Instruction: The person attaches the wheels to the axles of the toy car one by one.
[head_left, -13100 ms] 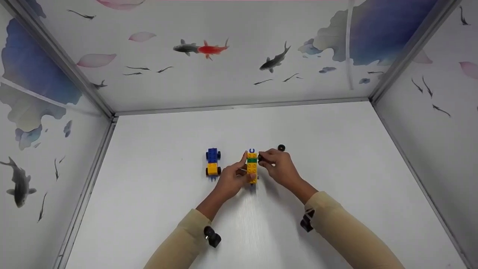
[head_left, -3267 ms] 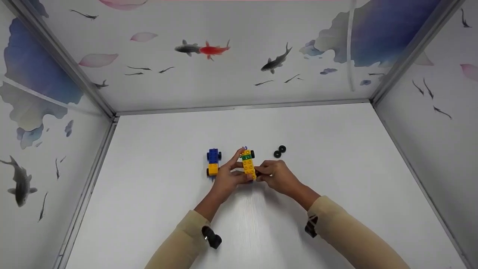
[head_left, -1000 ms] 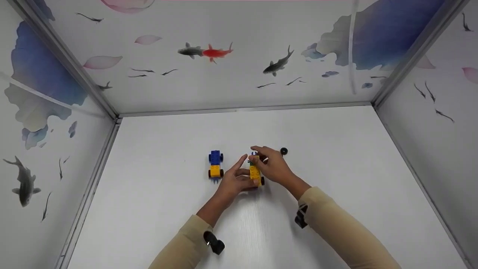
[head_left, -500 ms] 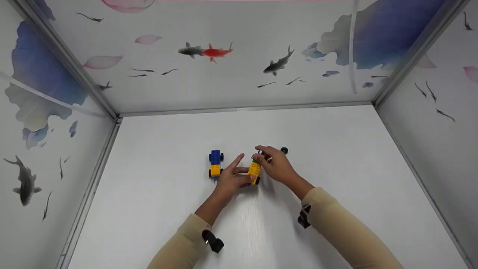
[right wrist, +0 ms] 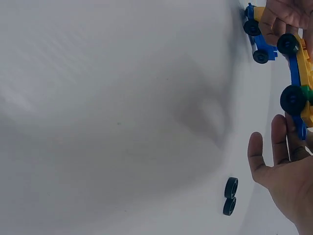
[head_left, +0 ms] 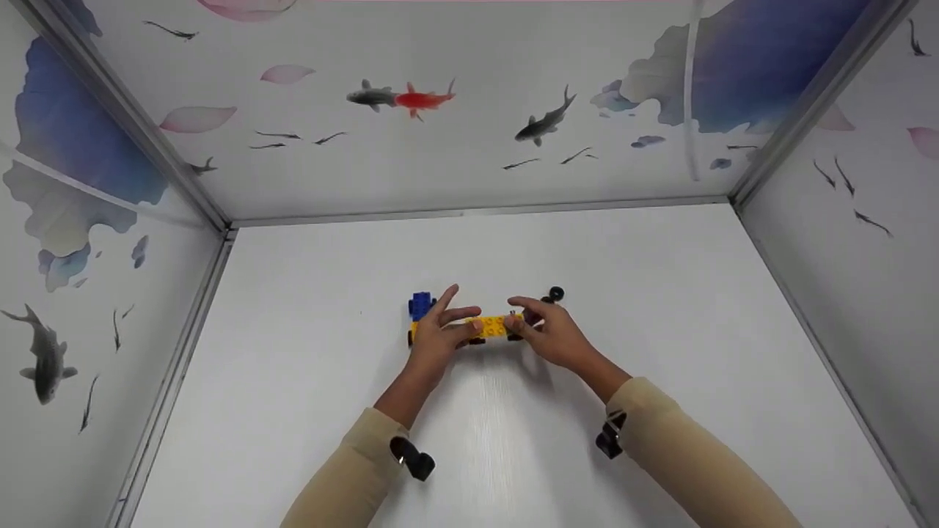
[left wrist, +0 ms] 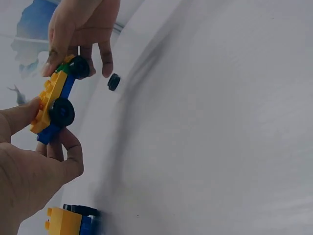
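A toy brick car point(head_left: 493, 326), yellow and green over a blue base, is held crosswise above the table between both hands. My left hand point(head_left: 436, 337) pinches its left end between thumb and fingers. At the other end, my right hand point(head_left: 554, 337) grips near the green brick, its outer fingers spread. Two black wheels point(right wrist: 293, 100) show on the car's near side; its far side is hidden. Two loose black wheels point(right wrist: 231, 188) lie on the table beyond the right hand.
Another toy car point(head_left: 421, 304), blue and yellow with black wheels, stands on the white table point(head_left: 330, 293) just behind the left hand, which partly covers it. Printed wall panels point(head_left: 469, 161) enclose the table at the back and sides.
Wheels have been fitted along one side of the held car since the oldest frame. Over the last half second the car has turned from lengthwise to crosswise, and my left hand has shifted left.
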### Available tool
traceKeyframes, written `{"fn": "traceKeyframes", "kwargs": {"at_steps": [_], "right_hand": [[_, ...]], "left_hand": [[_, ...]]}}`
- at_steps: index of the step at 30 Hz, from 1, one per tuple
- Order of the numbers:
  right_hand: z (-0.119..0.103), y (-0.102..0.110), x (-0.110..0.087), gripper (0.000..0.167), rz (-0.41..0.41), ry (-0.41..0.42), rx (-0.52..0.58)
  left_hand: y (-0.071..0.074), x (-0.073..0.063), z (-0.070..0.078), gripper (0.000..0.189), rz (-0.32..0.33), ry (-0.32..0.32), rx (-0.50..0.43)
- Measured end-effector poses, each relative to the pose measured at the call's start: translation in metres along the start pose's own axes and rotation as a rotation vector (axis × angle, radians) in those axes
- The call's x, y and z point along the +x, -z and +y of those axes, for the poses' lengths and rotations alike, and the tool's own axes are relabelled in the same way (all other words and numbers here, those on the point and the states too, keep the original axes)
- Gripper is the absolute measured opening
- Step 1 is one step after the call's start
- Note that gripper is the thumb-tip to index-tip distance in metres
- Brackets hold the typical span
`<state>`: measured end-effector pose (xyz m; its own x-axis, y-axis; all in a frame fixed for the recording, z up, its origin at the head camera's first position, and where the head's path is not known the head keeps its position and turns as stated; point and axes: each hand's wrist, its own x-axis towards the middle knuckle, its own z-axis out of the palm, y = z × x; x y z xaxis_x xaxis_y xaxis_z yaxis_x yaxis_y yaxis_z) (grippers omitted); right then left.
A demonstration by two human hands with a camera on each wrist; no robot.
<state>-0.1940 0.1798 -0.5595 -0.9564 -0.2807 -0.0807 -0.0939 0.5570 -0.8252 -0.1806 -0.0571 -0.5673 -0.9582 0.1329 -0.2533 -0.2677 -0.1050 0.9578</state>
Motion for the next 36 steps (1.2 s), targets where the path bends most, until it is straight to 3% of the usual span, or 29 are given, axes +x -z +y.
{"fn": "traceKeyframes", "kwargs": {"at_steps": [9,18,36], "right_hand": [[-0.002,-0.004,-0.011,0.051,-0.071,0.017,0.019],[-0.004,-0.014,-0.019,0.027,-0.155,0.033,0.073],[-0.016,-0.032,-0.023,0.040,-0.190,0.021,0.032]], "left_hand": [[-0.002,0.001,0.004,0.084,0.018,-0.027,-0.035],[-0.004,0.004,0.001,0.085,-0.015,-0.054,-0.038],[-0.011,0.003,0.002,0.069,-0.003,-0.041,-0.004]]}}
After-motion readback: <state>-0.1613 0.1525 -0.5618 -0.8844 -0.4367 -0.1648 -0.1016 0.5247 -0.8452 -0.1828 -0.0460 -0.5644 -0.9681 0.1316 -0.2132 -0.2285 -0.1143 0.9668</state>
